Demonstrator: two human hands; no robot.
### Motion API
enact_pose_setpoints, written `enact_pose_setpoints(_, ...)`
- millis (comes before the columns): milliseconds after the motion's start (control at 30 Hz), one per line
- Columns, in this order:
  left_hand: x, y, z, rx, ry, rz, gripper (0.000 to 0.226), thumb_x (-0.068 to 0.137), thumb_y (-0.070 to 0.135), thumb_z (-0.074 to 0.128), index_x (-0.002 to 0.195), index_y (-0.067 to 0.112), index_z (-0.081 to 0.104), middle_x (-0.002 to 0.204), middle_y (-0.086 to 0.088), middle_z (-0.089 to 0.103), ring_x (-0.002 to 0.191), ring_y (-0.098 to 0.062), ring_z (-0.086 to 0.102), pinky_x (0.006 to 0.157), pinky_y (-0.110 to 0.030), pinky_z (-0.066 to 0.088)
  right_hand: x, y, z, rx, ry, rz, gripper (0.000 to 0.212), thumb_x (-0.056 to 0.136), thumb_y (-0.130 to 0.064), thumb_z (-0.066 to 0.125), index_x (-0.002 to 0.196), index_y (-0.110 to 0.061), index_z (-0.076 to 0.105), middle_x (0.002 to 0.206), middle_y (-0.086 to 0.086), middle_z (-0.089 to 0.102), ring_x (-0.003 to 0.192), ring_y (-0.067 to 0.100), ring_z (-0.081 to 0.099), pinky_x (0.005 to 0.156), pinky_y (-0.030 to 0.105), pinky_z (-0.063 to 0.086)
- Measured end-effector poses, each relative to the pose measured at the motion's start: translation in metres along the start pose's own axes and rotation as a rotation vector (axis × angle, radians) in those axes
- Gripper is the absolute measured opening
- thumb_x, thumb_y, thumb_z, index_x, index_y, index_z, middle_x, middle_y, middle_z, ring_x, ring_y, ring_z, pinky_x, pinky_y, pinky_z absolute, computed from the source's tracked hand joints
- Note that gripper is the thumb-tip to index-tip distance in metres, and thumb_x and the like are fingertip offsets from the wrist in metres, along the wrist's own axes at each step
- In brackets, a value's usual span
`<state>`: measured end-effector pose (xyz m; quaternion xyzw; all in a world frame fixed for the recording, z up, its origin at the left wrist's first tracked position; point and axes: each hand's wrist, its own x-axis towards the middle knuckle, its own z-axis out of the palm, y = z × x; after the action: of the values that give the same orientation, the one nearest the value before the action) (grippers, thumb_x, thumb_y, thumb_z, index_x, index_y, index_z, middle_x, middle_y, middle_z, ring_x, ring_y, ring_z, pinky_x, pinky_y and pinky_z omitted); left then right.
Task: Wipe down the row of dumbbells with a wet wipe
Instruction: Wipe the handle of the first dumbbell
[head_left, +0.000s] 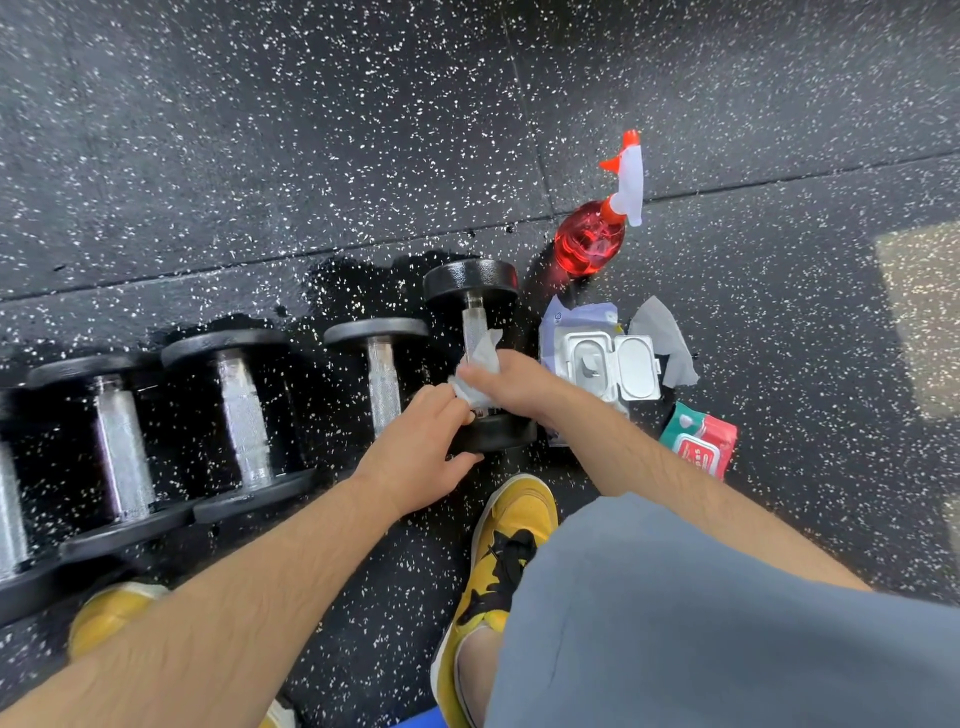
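Note:
A row of black dumbbells with chrome handles lies on the speckled rubber floor. At its right end is the rightmost dumbbell (470, 283). My right hand (511, 382) grips a white wet wipe (480, 358) wrapped round that dumbbell's handle. My left hand (421, 441) holds the near black head of the same dumbbell, its fingertips touching the wipe. To the left lie the second dumbbell (382, 358) and a third dumbbell (241, 400), with more beyond at the left edge.
An open wet-wipe pack (608, 364) lies right of the dumbbell, with a used grey wipe (667, 343) behind it. A red spray bottle (597, 234) stands beyond, a small red-green packet (701, 441) nearer. The floor under the dumbbells looks wet. My yellow shoes (511, 535) are close below.

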<state>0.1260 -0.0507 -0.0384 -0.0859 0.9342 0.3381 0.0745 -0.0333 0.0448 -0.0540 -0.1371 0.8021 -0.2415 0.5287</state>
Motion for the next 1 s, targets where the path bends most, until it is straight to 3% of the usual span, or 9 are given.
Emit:
enact_pose_setpoints(100, 0.0, 0.0, -0.001, 0.01, -0.008, 0.0, 0.04, 0.082, 0.037, 0.075, 0.109, 0.014, 0.056, 0.098, 0.008, 0.04, 0.091, -0.006, 0.032, 0.082, -0.022, 0.041, -0.008, 0.011, -0.005, -0.006, -0.116, 0.043, 0.025, 0.087, -0.045, 0.074, 0.092, -0.021, 0.069, 0.095, -0.004, 0.07, 0.088, 0.013, 0.064, 0.074, 0.027, 0.048)
enact_pose_setpoints(167, 0.0, 0.0, -0.001, -0.002, -0.007, -0.001, 0.042, 0.082, 0.037, 0.076, 0.111, 0.014, 0.056, 0.098, 0.01, 0.037, 0.091, -0.006, 0.031, 0.081, -0.022, 0.041, -0.007, 0.013, -0.012, -0.034, -0.118, 0.065, 0.033, 0.082, -0.047, 0.079, 0.086, -0.018, 0.063, 0.09, -0.003, 0.065, 0.082, 0.014, 0.059, 0.07, 0.027, 0.044)
enact_pose_setpoints(300, 0.0, 0.0, 0.0, 0.005, -0.003, 0.001, 0.039, 0.081, 0.037, 0.076, 0.105, 0.014, 0.055, 0.097, 0.01, 0.036, 0.09, -0.006, 0.031, 0.079, -0.022, 0.041, -0.006, 0.005, -0.015, -0.115, -0.065, 0.078, 0.053, 0.075, -0.052, 0.083, 0.071, -0.025, 0.037, 0.076, -0.011, 0.039, 0.066, 0.007, 0.035, 0.057, 0.026, 0.027)
enact_pose_setpoints(500, 0.0, -0.002, 0.001, -0.009, 0.006, -0.007, 0.038, 0.081, 0.039, 0.076, 0.101, 0.015, 0.055, 0.098, 0.008, 0.041, 0.09, -0.006, 0.033, 0.081, -0.026, 0.045, -0.012, -0.001, -0.026, -0.334, -0.1, 0.091, 0.043, 0.086, -0.042, 0.075, 0.073, -0.018, 0.042, 0.076, -0.005, 0.042, 0.07, 0.015, 0.038, 0.056, 0.028, 0.027)
enact_pose_setpoints(600, 0.001, 0.0, 0.001, -0.001, -0.002, -0.007, 0.037, 0.081, 0.039, 0.075, 0.102, 0.015, 0.055, 0.098, 0.01, 0.038, 0.09, -0.006, 0.031, 0.08, -0.027, 0.046, -0.012, -0.008, -0.028, -0.394, -0.097, 0.095, 0.05, 0.08, -0.052, 0.078, 0.072, -0.018, 0.042, 0.074, -0.005, 0.04, 0.068, 0.014, 0.037, 0.055, 0.028, 0.027)
enact_pose_setpoints(767, -0.001, -0.003, 0.0, 0.008, -0.005, -0.008, 0.035, 0.082, 0.039, 0.074, 0.098, 0.017, 0.053, 0.095, 0.009, 0.039, 0.087, -0.007, 0.033, 0.078, -0.024, 0.044, -0.019, -0.018, -0.023, -0.466, -0.09, 0.074, 0.063, 0.078, -0.061, 0.075, 0.068, -0.025, 0.025, 0.07, -0.01, 0.027, 0.059, 0.008, 0.024, 0.052, 0.025, 0.022)
enact_pose_setpoints(1000, -0.001, -0.004, 0.001, -0.004, -0.005, -0.013, 0.035, 0.082, 0.039, 0.074, 0.1, 0.016, 0.056, 0.095, 0.01, 0.039, 0.089, -0.006, 0.035, 0.079, -0.023, 0.042, -0.016, -0.008, -0.019, -0.475, 0.004, 0.052, 0.044, 0.089, -0.036, 0.072, 0.066, -0.018, 0.039, 0.068, -0.003, 0.04, 0.064, 0.015, 0.038, 0.051, 0.028, 0.027)
